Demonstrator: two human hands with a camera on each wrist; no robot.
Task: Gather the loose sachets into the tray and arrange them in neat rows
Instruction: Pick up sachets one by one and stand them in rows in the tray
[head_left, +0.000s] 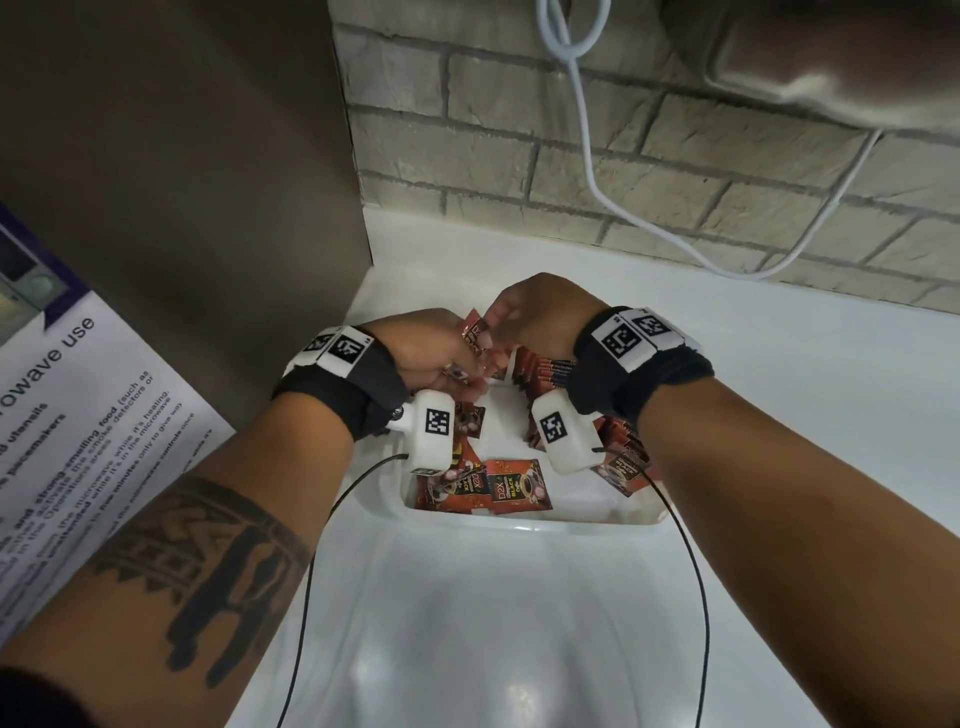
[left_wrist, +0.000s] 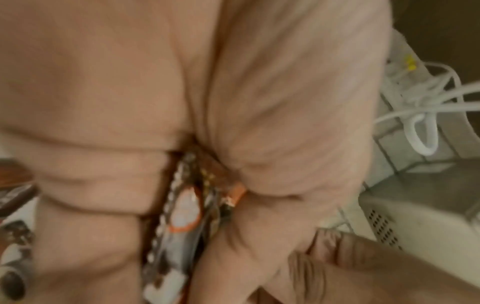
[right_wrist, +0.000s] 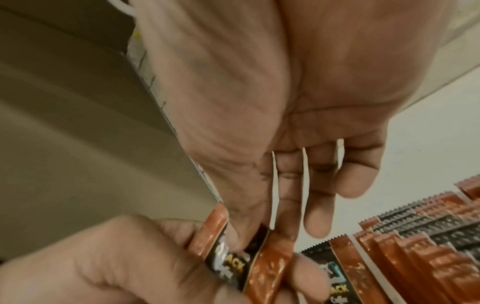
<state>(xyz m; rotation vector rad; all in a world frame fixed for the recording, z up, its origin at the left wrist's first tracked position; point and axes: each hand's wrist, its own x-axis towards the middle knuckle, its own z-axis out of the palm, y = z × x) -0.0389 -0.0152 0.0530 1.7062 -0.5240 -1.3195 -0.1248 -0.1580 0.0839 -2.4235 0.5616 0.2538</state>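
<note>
White desk (head_left: 779, 415) carries a white tray (head_left: 519, 525) holding a standing row of sachets (head_left: 550, 370) (others lie flat near its front). Above it, the left hand (head_left: 426, 353) grips a few sachets (head_left: 474, 332), which the right hand (head_left: 535, 312) pinches too.

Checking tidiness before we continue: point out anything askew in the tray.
Several red-and-black coffee sachets lie flat and jumbled at the near end of the white plastic tray, unlike the upright row of sachets standing on edge at the far right.
</note>
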